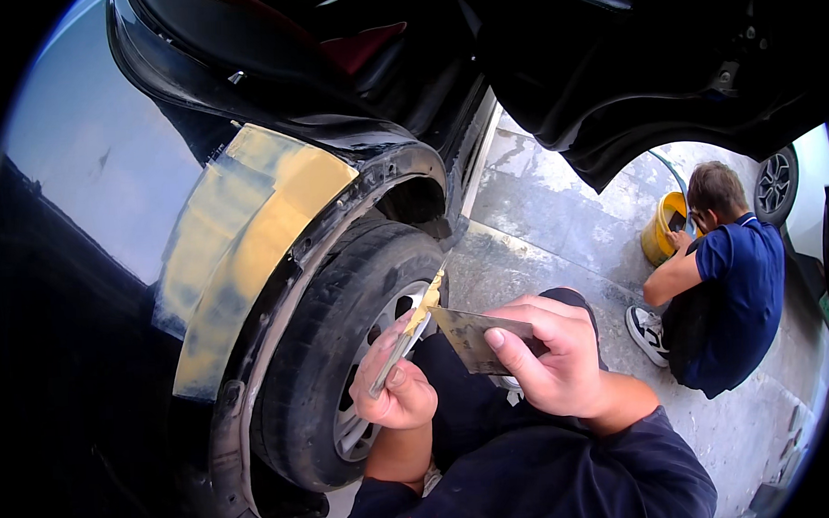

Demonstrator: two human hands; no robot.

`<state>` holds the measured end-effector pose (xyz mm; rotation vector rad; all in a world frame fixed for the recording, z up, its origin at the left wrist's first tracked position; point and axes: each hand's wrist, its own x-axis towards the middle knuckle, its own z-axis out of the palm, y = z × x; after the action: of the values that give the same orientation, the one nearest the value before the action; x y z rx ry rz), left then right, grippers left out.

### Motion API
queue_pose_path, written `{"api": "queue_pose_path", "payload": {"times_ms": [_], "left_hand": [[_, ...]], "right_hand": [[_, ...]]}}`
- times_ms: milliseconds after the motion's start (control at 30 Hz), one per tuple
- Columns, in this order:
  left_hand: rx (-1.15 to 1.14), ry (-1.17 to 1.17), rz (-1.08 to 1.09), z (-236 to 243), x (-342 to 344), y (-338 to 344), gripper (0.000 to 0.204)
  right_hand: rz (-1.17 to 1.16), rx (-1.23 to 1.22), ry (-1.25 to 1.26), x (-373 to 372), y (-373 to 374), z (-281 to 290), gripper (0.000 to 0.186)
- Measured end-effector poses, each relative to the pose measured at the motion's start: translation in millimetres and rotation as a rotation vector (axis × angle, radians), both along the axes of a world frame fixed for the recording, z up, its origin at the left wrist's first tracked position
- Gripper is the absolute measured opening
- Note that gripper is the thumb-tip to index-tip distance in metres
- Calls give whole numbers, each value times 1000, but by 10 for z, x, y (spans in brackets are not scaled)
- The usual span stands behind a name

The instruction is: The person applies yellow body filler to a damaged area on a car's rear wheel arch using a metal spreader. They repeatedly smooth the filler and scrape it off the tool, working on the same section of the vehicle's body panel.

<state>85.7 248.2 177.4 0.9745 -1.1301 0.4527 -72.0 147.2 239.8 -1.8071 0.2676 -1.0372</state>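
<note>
My left hand [396, 392] is closed around a thin, pale flat plate [393, 362], seen nearly edge-on. Yellow body filler [427, 301] clings to its upper end. In my right hand [555, 350] is a flat metal spreader [472, 337], pinched between thumb and fingers. Its left corner comes close to the filler; whether they touch I cannot tell. Left of my hands, a wide patch of smoothed yellow filler [250, 246] covers the dark car's body panel [93, 197] above the wheel arch.
A car wheel [345, 353] sits under the bare arch edge, right beside my left hand. An open car door [609, 79] hangs overhead at the upper right. On the paved floor [523, 228], another person [730, 275] crouches with hands at a yellow bucket [656, 237].
</note>
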Motion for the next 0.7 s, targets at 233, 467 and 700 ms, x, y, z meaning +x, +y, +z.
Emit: {"api": "queue_pose_path", "payload": {"times_ms": [233, 467, 700], "left_hand": [[49, -76, 99, 4, 0, 46, 28], [94, -243, 152, 34, 113, 20, 24], [237, -253, 225, 15, 117, 47, 28]], "right_hand": [[-2, -9, -6, 88, 41, -19, 13], [52, 43, 3, 114, -14, -13, 14], [170, 345, -24, 138, -52, -123, 14]]}}
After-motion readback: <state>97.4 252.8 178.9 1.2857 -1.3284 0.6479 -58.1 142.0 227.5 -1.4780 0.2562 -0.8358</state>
